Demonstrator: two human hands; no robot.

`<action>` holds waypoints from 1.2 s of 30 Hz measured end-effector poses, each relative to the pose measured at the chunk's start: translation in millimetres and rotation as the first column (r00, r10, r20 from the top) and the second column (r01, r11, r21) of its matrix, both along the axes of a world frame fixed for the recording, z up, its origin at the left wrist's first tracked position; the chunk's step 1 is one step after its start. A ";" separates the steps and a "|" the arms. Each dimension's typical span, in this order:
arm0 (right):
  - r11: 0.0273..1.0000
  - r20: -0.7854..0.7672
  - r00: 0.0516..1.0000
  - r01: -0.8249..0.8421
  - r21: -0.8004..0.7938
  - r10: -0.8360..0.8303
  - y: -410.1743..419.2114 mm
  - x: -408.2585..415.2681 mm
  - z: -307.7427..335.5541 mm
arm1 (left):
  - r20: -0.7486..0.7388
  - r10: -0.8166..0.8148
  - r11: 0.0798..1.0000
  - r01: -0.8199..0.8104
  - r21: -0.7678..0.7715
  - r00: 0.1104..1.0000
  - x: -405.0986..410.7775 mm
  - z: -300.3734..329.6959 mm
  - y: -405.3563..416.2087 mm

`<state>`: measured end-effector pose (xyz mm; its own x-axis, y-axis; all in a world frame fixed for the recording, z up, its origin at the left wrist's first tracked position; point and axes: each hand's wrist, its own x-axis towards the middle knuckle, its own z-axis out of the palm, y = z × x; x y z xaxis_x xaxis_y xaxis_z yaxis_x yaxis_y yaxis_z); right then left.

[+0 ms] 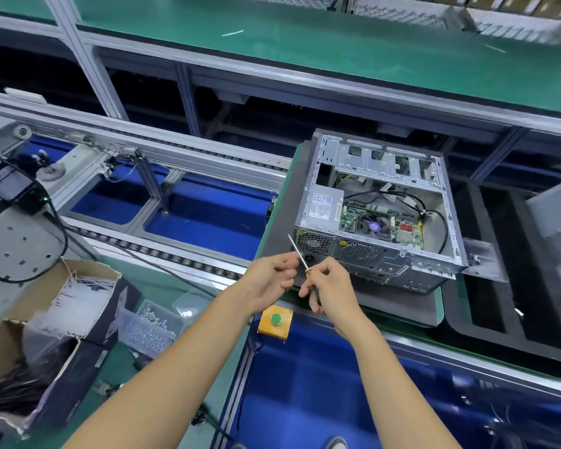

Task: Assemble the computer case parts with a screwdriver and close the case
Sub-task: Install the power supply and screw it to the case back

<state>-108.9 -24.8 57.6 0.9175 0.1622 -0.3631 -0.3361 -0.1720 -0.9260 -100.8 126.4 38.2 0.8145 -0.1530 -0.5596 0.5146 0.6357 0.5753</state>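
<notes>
An open computer case (379,209) lies on its side on a grey pad, its motherboard, fan and cables exposed. In front of its rear panel my right hand (329,286) grips the orange-and-black handle of a screwdriver (300,256), whose thin shaft points up and to the left. My left hand (272,277) sits just left of the shaft with fingers curled, thumb and forefinger pinched together near it; whether it pinches a screw cannot be seen. A grey side panel (483,259) lies flat at the case's right edge.
A clear tray of screws (151,328) sits at lower left beside cardboard boxes (46,335) with plastic bags. A yellow box with a green button (275,320) is below my hands. A roller conveyor (175,163) runs at left. Black foam trays (512,270) lie at right.
</notes>
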 end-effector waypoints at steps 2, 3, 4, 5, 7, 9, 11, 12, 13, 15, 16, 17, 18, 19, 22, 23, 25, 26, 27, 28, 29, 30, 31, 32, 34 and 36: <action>1.000 -0.004 1.000 -0.006 -0.003 0.006 -4.7 2.1 -0.3 | 0.029 0.013 1.000 -0.013 0.012 0.999 0.8 -2.0 -3.7; 1.000 -0.008 1.000 -0.006 -0.002 0.006 -6.7 4.1 -0.4 | 0.052 0.008 1.000 -0.009 0.027 0.999 1.4 -2.5 -5.1; 1.000 -0.014 1.000 -0.008 -0.002 0.008 -10.3 5.8 -0.6 | 0.070 -0.001 0.999 -0.003 0.047 0.998 1.2 -3.0 -7.9; 1.000 -0.019 1.000 -0.008 -0.001 0.008 -11.8 7.3 -0.6 | 0.084 -0.008 0.998 0.003 0.063 0.996 1.2 -3.4 -10.2; 1.000 -0.020 1.000 -0.013 0.000 0.013 -14.3 9.6 -0.2 | 0.086 -0.001 0.998 -0.004 0.064 0.996 0.6 -3.8 -17.4; 1.000 -0.021 1.000 -0.022 0.006 0.022 -19.3 10.5 0.3 | 0.064 0.044 0.998 -0.047 0.043 0.997 0.9 -3.4 -26.0; 1.000 -0.024 0.999 -0.029 0.008 0.029 -25.7 10.9 0.7 | 0.039 0.084 0.995 -0.085 0.042 0.996 1.5 -3.2 -32.4; 0.999 -0.024 0.999 -0.042 0.006 0.042 -29.3 10.7 0.8 | 0.024 0.098 0.993 -0.099 0.057 0.995 1.7 -2.8 -35.5; 0.998 -0.026 0.997 -0.067 0.002 0.067 -32.5 9.9 0.9 | 0.007 0.113 0.990 -0.114 0.078 0.994 2.1 -2.6 -38.6; 0.992 -0.028 0.992 -0.124 -0.004 0.124 -37.1 7.6 0.8 | -0.029 0.145 0.982 -0.140 0.125 0.989 3.1 -2.9 -43.9; 0.991 -0.027 0.991 -0.134 0.001 0.134 -38.6 6.8 0.0 | -0.045 0.158 0.979 -0.151 0.136 0.986 3.9 -3.8 -46.3; 0.992 -0.024 0.992 -0.126 0.008 0.126 -39.9 6.5 -1.2 | -0.063 0.168 0.978 -0.159 0.134 0.984 4.7 -5.0 -48.7; 0.994 -0.021 0.994 -0.109 0.013 0.109 -41.4 7.1 -2.4 | -0.080 0.176 0.978 -0.165 0.127 0.981 5.4 -6.0 -50.4; 0.996 -0.021 0.995 -0.093 0.017 0.093 -42.8 8.0 -3.6 | -0.096 0.183 0.978 -0.170 0.122 0.978 6.0 -7.3 -51.5; 0.996 -0.032 0.996 -0.082 0.021 0.082 -48.2 9.9 -6.9 | -0.118 0.167 0.984 -0.157 0.090 0.979 6.5 -8.9 -51.6; 0.996 -0.035 0.996 -0.081 0.020 0.082 -50.4 10.3 -7.9 | -0.111 0.159 0.986 -0.152 0.074 0.981 6.4 -8.3 -51.9; 0.997 -0.041 0.996 -0.080 0.016 0.081 -54.3 11.3 -9.6 | -0.075 0.147 0.988 -0.143 0.056 0.986 6.2 -7.1 -52.8; 0.997 -0.045 0.996 -0.079 0.014 0.080 -55.7 11.8 -10.2 | -0.054 0.144 0.989 -0.141 0.053 0.988 6.1 -6.9 -53.3; 0.997 -0.050 0.996 -0.077 0.016 0.078 -56.5 12.4 -10.9 | -0.035 0.148 0.988 -0.146 0.055 0.988 6.5 -7.3 -54.2; 0.997 -0.056 0.995 -0.076 0.021 0.077 -57.2 13.0 -11.4 | -0.014 0.156 0.986 -0.155 0.065 0.988 7.2 -8.0 -55.1; 0.997 -0.062 0.995 -0.074 0.026 0.076 -57.8 13.7 -11.8 | 0.011 0.161 0.984 -0.161 0.080 0.987 7.5 -7.7 -56.1; 0.997 -0.066 0.995 -0.074 0.030 0.076 -58.5 14.1 -12.0 | 0.037 0.154 0.982 -0.157 0.102 0.987 7.5 -6.6 -57.0; 0.997 -0.067 0.995 -0.078 0.031 0.079 -59.5 14.5 -12.1 | 0.070 0.138 0.982 -0.146 0.123 0.988 7.3 -5.6 -57.9; 0.996 -0.067 0.994 -0.083 0.030 0.085 -60.5 14.7 -12.3 | 0.107 0.117 0.981 -0.131 0.142 0.987 6.4 -5.0 -58.5; 0.995 -0.070 0.993 -0.093 0.027 0.094 -63.0 14.2 -12.4 | 0.160 0.100 0.978 -0.126 0.166 0.982 3.4 -4.9 -60.1; 0.994 -0.079 0.991 -0.102 0.026 0.104 -65.6 13.6 -13.0 | 0.175 0.154 0.972 -0.181 0.148 0.972 0.7 -5.0 -61.8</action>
